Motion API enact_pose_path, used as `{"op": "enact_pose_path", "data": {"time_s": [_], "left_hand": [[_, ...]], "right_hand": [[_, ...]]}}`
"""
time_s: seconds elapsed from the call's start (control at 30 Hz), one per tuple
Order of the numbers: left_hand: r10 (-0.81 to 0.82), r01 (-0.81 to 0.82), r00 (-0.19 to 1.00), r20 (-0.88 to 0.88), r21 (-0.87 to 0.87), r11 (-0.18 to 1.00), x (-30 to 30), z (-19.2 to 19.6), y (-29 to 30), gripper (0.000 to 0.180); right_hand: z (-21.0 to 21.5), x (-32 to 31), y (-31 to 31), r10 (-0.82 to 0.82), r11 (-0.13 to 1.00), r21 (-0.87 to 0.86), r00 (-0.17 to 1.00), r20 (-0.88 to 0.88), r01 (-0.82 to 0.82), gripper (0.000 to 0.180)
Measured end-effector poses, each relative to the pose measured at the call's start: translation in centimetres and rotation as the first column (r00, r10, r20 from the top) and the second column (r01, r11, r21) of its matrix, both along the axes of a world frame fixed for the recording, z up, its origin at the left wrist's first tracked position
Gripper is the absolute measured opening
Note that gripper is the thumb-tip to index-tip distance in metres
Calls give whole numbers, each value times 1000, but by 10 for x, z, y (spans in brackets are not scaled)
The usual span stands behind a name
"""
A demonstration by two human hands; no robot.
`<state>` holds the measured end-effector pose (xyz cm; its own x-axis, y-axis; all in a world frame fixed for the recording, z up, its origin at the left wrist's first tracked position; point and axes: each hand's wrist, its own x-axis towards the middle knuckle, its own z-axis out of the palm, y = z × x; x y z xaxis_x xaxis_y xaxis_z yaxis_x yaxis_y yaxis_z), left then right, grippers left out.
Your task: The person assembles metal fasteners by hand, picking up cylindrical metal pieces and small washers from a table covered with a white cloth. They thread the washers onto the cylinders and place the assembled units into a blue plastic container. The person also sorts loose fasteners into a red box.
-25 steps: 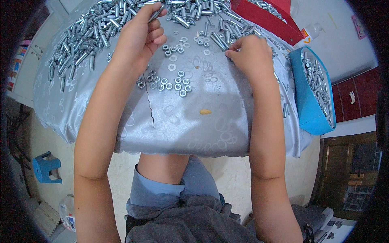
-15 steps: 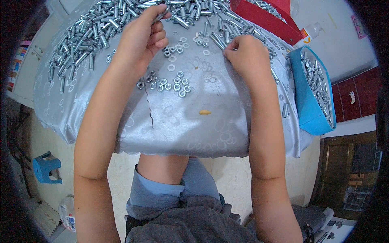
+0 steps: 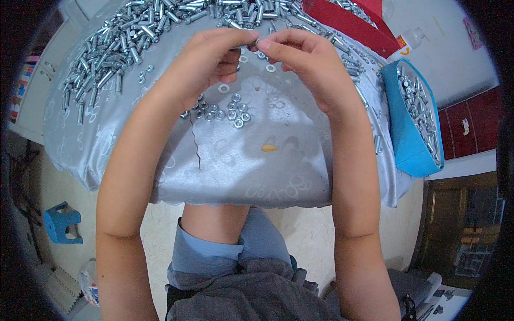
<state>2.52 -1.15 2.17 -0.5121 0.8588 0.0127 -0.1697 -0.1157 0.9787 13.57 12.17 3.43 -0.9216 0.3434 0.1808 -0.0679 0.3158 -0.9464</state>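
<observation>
Over the far middle of the table, my left hand (image 3: 214, 61) and my right hand (image 3: 302, 56) meet at the fingertips. My left hand is closed on a metal anchor bolt (image 3: 249, 46), mostly hidden by the fingers. Between the right thumb and forefinger is a small metal ring (image 3: 258, 43), too small to tell whether nut or washer. It is held against the end of the bolt. Loose hex nuts (image 3: 234, 114) lie in a group below my left hand. A flat washer (image 3: 224, 88) lies nearer that hand, with several more washers partly covered.
Anchor bolts (image 3: 128, 43) are heaped along the far and left side of the silvery tablecloth (image 3: 230, 176). A red box (image 3: 353, 27) and a blue bin (image 3: 412, 155), both with metal parts, stand at the right. A clear bottle (image 3: 411, 40) is beside the red box. A blue stool (image 3: 62, 222) stands on the floor.
My right hand has left the bolts at the right and moved left to meet my left hand. The left hand has come lower and to the right with the anchor bolt.
</observation>
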Motion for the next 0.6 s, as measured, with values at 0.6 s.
{"op": "enact_pose_path", "data": {"time_s": [0.6], "left_hand": [[-62, 64, 975, 213, -4, 998, 0, 2, -1, 22]], "right_hand": [[-15, -14, -9, -74, 980, 151, 941, -330, 130, 18]]}}
